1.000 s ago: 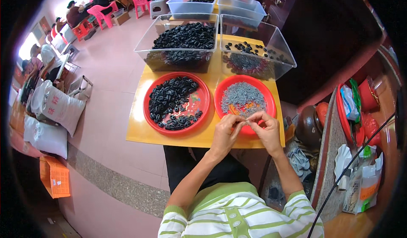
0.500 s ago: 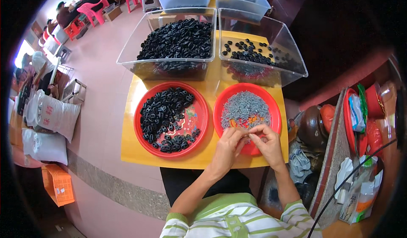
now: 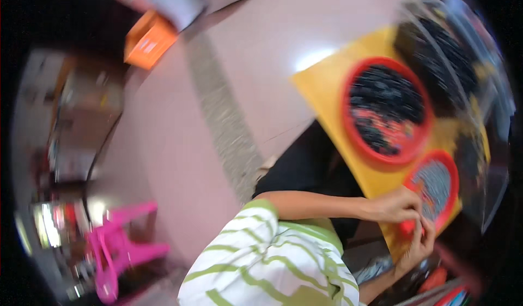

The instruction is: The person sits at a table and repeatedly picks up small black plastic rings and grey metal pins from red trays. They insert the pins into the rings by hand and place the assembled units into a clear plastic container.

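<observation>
My left hand (image 3: 399, 204) and my right hand (image 3: 421, 242) meet at the fingertips over the near edge of the smaller red tray. Fingers of both are pinched together; anything between them is hidden or too small to name. Small grey pieces (image 3: 437, 185) fill much of that smaller red tray (image 3: 454, 182). Beside it, a larger red tray (image 3: 347, 115) holds a heap of small black plastic pieces (image 3: 381, 94), with part of its patterned bottom showing. Both trays rest on a yellow tabletop (image 3: 327, 85). Motion blurs the view.
Clear plastic bins stand beyond the trays, one with a heap of black pieces (image 3: 444, 61). An orange basket (image 3: 150, 43) and a pale sack (image 3: 173, 3) are on the floor at upper left. A pink plastic chair (image 3: 128, 246) stands at lower left.
The view has swung left and tilted, so the table and trays now lie at the right and a pink chair appears. My hands remain together by the tray of grey pieces.
</observation>
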The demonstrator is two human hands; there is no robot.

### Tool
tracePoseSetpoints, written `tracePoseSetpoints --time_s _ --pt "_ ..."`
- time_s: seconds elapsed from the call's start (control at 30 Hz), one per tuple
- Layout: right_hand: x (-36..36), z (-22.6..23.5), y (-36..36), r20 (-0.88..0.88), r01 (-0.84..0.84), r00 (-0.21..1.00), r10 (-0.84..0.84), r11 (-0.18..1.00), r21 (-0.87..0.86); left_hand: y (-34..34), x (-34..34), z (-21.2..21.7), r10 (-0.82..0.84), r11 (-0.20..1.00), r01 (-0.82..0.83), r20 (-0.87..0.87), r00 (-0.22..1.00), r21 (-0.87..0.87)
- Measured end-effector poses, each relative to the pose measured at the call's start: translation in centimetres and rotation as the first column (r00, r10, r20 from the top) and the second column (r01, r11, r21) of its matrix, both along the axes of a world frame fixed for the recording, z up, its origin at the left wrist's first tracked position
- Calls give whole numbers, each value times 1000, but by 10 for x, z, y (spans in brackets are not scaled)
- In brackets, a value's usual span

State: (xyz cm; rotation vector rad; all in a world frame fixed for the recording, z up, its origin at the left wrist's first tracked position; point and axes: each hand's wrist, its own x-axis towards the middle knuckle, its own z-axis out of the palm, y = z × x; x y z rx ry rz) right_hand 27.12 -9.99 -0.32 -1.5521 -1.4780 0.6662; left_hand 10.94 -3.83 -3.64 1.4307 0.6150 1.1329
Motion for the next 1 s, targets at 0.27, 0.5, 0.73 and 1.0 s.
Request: tracePoseSetpoints --time_s 0.27,0.5,0.73,1.0 --pt "-24 28 -7 180 -161 973 145 984 78 -31 9 -10 167 984 -162 56 984 -79" --pt "-30 29 9 -33 -272 962 272 962 16 -46 5 0 291 956 -268 291 911 -118" --pt "-56 51 8 6 -343 939 343 938 -53 -57 -5 0 355 929 -367 175 918 41" --pt "-46 43 8 20 -391 919 395 914 -108 -59 -1 -10 471 882 -435 291 833 -181"
